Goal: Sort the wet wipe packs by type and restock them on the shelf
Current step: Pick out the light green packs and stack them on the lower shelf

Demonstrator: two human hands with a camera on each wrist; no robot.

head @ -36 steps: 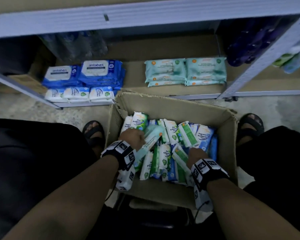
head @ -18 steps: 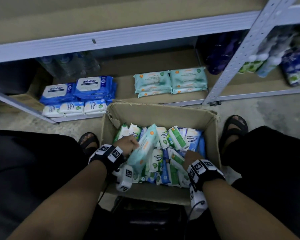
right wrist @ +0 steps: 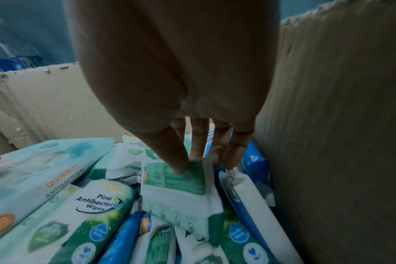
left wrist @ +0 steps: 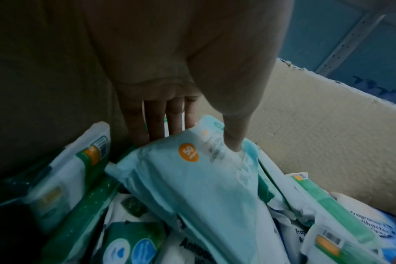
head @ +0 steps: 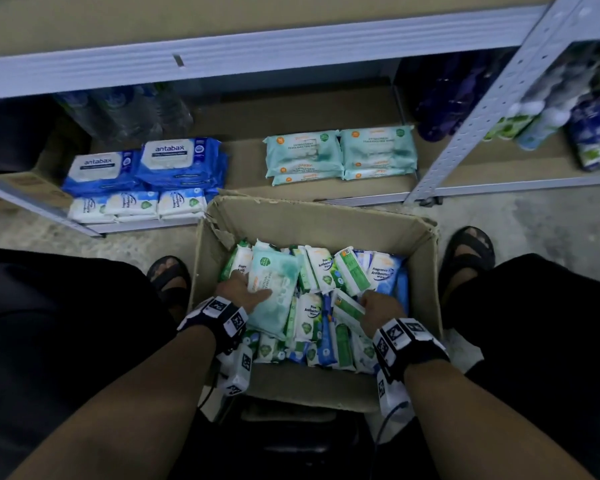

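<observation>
**Both hands in the wipes box**

On the shelf (head: 326, 194), blue "antabax" packs (head: 146, 166) lie left of pale teal stacks (head: 340, 154). In the cardboard box (head: 312, 220), the left hand (head: 238, 292) pinches a teal "guardian ANTIBACTERIAL" pack (head: 274, 292), thumb on top. The right hand (head: 381, 306) pinches a green-backed pack (right wrist: 176, 187); only the right wrist view reads "Pine Antibacterial Wipes" (right wrist: 97, 201).

Shop stockroom, metal shelving (head: 492, 109), stacked wipe packs (head: 340, 154)

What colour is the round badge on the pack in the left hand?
Orange badge on the pale teal pack; clearest in the left wrist view.
</observation>
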